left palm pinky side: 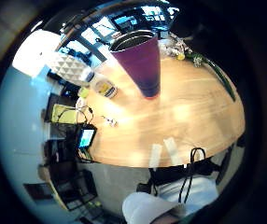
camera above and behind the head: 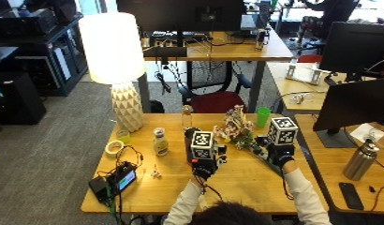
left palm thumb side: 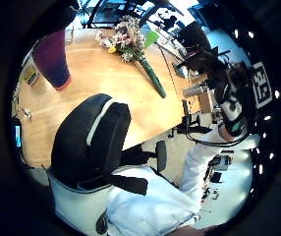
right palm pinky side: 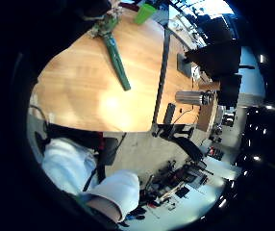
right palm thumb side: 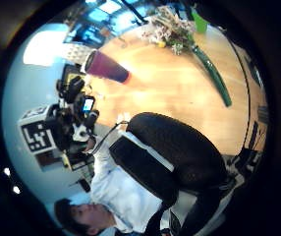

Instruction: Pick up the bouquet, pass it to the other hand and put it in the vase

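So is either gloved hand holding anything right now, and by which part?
No. The bouquet lies on the table, untouched, beside the vase. Both the left hand and the right hand hover above, holding nothing.

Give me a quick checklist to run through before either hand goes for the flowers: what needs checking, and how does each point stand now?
1. Bouquet lies flat on the table, untouched: ok.
2. Its green stem end is free to grasp: ok.
3. Vase stands upright: ok.
4. Vase mouth clear of obstruction: ok in the left little finger side palm view.
5. Right hand near the stems: ok; its fingers: cannot tell.
6. Left hand free to receive: cannot tell.
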A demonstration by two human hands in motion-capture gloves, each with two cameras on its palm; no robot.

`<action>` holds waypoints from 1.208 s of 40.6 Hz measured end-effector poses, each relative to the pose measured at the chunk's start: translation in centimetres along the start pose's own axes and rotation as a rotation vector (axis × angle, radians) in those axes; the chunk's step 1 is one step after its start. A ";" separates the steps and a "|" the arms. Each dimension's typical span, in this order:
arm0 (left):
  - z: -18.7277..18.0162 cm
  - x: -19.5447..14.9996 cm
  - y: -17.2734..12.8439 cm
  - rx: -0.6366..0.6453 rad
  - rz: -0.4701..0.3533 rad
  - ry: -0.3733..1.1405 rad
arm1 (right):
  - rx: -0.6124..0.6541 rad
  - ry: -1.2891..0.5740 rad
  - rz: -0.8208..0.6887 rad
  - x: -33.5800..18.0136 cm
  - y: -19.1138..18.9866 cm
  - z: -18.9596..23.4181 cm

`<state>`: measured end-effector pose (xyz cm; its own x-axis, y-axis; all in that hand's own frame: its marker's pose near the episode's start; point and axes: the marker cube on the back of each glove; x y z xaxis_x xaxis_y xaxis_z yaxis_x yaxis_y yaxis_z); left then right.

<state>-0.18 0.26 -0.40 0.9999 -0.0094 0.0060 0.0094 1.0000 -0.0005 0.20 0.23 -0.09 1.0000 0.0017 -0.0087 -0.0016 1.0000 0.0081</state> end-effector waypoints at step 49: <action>1.5 3.3 0.3 -0.127 0.147 -0.042 | -0.261 -0.298 0.405 12.6 -9.8 6.4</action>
<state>3.15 0.54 1.11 0.9896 0.1389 0.0379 -0.1329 0.9825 -0.1305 12.86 -9.63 6.09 0.8782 0.4214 0.2262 -0.3503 0.8887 -0.2958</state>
